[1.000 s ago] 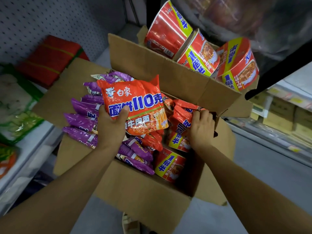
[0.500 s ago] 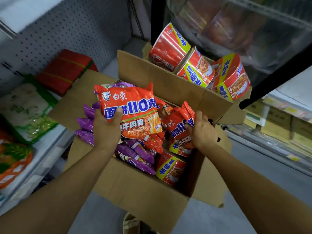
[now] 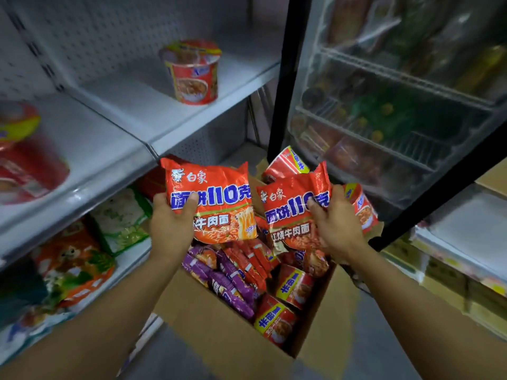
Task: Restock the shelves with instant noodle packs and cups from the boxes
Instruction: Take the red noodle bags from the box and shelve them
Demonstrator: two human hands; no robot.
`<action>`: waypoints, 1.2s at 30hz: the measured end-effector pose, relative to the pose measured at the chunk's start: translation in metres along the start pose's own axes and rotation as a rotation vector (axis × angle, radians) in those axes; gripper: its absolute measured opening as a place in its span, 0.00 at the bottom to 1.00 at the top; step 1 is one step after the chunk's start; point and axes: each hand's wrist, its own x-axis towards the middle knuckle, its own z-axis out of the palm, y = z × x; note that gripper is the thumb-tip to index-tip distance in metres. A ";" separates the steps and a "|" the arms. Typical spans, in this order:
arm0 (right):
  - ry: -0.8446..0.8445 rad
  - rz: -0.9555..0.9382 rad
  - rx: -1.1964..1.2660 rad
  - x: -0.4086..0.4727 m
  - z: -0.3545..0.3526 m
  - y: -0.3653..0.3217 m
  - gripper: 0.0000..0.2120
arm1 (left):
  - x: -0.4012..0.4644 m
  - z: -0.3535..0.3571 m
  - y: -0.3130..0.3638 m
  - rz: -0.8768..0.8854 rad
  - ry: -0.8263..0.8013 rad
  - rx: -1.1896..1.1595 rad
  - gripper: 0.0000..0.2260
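Hands above the cardboard box [image 3: 219, 333] | your left hand [image 3: 171, 223] grips one orange noodle pack [image 3: 216, 198], label upright, long axis vertical | your right hand [image 3: 336, 224] grips another orange pack [image 3: 290, 209], tilted right.

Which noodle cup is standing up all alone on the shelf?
The red noodle cup on the upper white shelf, upright, lid on top. The others lie tipped in the box.

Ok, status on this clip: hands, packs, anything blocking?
Left hand grips one red noodle pack. Right hand grips another. Both above cardboard box. Nothing blocking.

A glass-door fridge [image 3: 384, 105] stands right, stocked.
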 end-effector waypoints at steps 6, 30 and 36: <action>-0.012 -0.143 0.097 0.002 -0.022 -0.071 0.13 | -0.016 -0.049 0.062 0.109 0.114 -0.024 0.12; -0.030 -0.551 0.368 -0.097 -0.044 -0.327 0.16 | -0.088 -0.315 0.170 0.332 0.502 -0.116 0.11; -0.027 -0.578 0.464 -0.147 -0.039 -0.387 0.18 | -0.111 -0.392 0.179 0.370 0.556 -0.123 0.12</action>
